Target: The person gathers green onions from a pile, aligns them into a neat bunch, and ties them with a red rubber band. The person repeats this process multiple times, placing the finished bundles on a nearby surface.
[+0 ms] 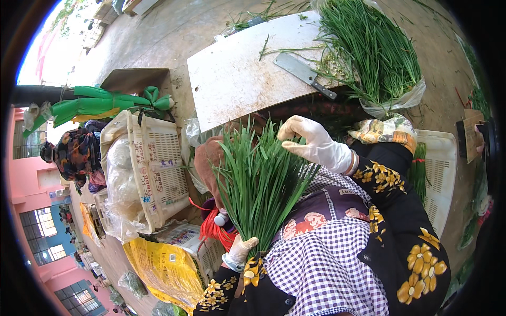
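Note:
A thick bunch of garlic chives (261, 177) lies across my lap, its leaves fanned out away from me. My left hand (240, 252), in a pale glove, grips the bunch near its base. Beside the leaf tips my white-gloved right hand (316, 143) is raised, its thumb and fingers curved with a small gap between them. No leaf shows clearly between those fingers. Beyond the bunch, a cleaver (300, 73) rests on a stained white board (237, 79). A large heap of chives (371, 51) sits on plastic at the board's right end.
Red ties (215, 231) hang beside the bunch at left. White plastic crates (164, 170) with a clear bag stand farther left, near a yellow sack (166, 268). At right, a white crate (438, 177) holds a tied bunch (418, 173). Another person (77, 152) is bent over behind the crates.

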### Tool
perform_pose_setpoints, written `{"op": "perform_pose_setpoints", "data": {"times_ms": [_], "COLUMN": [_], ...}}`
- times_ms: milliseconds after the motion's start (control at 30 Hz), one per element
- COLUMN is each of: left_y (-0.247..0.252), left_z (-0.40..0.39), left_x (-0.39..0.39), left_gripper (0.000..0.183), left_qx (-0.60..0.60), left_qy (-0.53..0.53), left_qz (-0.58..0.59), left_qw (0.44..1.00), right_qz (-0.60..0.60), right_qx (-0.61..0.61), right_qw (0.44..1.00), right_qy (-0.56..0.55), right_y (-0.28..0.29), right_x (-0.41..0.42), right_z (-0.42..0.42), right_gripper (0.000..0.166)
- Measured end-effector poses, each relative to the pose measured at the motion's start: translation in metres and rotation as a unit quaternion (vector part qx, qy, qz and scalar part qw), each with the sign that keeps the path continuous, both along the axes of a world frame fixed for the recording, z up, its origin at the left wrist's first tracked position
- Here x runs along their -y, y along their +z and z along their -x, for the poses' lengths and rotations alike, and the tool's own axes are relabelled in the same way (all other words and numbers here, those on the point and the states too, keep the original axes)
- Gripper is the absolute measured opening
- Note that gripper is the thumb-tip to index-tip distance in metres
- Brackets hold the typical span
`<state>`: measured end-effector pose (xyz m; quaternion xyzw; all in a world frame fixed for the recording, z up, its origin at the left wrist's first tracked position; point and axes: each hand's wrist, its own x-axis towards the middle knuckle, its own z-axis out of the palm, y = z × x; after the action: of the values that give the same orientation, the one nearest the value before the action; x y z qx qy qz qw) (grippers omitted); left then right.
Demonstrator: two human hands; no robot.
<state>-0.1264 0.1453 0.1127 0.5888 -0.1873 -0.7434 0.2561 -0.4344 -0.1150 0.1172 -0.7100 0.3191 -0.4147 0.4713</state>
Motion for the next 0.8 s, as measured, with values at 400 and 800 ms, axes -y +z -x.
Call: {"op": "perform_pose_setpoints", "data": {"times_ms": [400, 800], "left_y": [-0.023, -0.039], "left_z": [0.0, -0.013], "left_x": [-0.012, -0.024], "left_gripper": [0.031, 0.046], "left_qx": [0.003, -0.011], "left_qy": [0.045, 0.033], "left_qz": [-0.017, -0.017], "left_qw": [0.999, 0.999], "right_qz": [0.124, -0.075], "right_qx": [-0.141, -0.094], "right_qw": [0.98, 0.979], "right_qy": [0.062, 0.164], "right_y": [-0.029, -0.029], "right_x": [-0.019, -0.024], "right_z": [-0.011, -0.018], "right_gripper": [0.012, 0.018]}}
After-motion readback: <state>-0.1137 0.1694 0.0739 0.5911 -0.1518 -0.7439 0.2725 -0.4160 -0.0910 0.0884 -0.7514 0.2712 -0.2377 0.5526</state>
